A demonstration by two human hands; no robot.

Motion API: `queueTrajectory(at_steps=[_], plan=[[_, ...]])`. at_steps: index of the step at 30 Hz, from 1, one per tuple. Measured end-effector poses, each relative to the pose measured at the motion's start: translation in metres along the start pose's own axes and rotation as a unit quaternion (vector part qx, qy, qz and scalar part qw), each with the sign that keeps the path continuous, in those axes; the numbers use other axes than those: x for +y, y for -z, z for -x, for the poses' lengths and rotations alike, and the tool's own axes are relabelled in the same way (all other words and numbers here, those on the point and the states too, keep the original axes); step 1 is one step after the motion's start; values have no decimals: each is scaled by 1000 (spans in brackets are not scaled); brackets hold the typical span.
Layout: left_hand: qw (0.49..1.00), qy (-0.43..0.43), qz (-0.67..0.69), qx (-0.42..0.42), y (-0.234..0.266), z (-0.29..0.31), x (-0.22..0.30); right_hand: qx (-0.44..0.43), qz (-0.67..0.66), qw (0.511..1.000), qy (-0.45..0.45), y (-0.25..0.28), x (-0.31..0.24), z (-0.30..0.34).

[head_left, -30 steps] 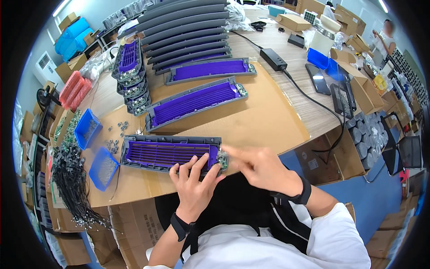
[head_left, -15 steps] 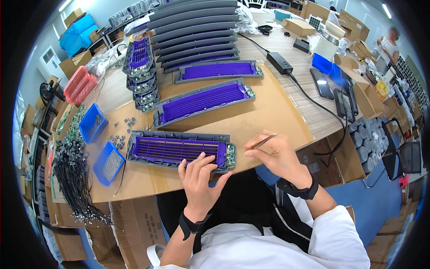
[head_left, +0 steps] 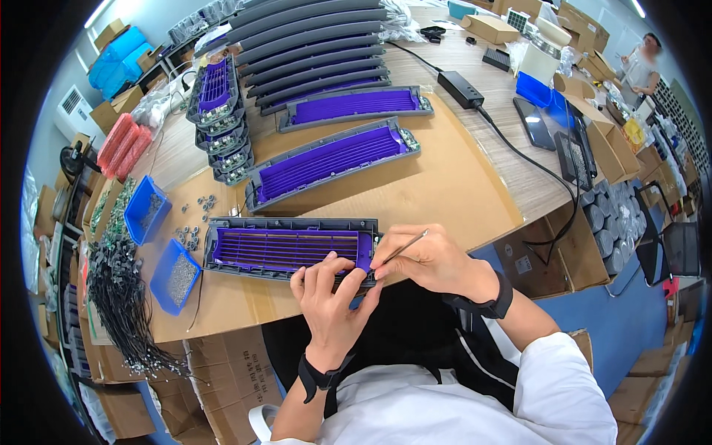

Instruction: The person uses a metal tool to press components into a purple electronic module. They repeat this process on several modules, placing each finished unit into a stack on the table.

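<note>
A long grey housing with a purple slatted grille lies on the cardboard sheet in front of me. My left hand grips its near edge towards the right end, fingers over the rim and thumb at the corner. Between thumb and fingers, my right hand pinches slim metal tweezers, their upper end sticking up to the right. Its fingertips meet the housing's right end and cover most of the small green circuit board there. What lies under the fingertips is hidden.
More purple-grille housings lie and stand stacked beyond. Left are blue trays of small metal parts, loose grey round pieces and bundled black wires. A black power adapter trails its cable rightward. A person stands far right.
My right hand has moved left with the tweezers, from beside the housing onto its right end. My left hand stays on the near edge, its thumb now closer to the right hand.
</note>
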State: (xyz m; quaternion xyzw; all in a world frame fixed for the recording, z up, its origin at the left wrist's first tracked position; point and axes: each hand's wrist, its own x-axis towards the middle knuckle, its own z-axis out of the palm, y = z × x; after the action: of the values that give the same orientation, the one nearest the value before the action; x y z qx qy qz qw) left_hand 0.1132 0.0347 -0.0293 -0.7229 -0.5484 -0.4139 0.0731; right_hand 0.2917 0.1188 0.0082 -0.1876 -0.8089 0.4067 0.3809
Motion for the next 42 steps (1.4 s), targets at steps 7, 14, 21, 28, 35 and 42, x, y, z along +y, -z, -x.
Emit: queueTrajectory(at_steps=[7,14,21,28,35,42], plan=[[999,2,-7,-53,7,-5,0,-20,16,1000,17,1,3,-13],[999,-1,33,-26,6,-4,-4,-3,-34,999,-26,1,4,-13],[999,14,35,-19,4,-2,-5,3,-39,999,-24,4,4,-12],[999,11,26,-36,6,-5,-4,-4,-19,1000,-11,0,8,-16],[998,5,23,-55,8,-9,-3,-42,-21,999,-2,4,10,-24],[998,-2,16,-65,7,-8,-4,-46,-32,998,-18,1,7,-29]])
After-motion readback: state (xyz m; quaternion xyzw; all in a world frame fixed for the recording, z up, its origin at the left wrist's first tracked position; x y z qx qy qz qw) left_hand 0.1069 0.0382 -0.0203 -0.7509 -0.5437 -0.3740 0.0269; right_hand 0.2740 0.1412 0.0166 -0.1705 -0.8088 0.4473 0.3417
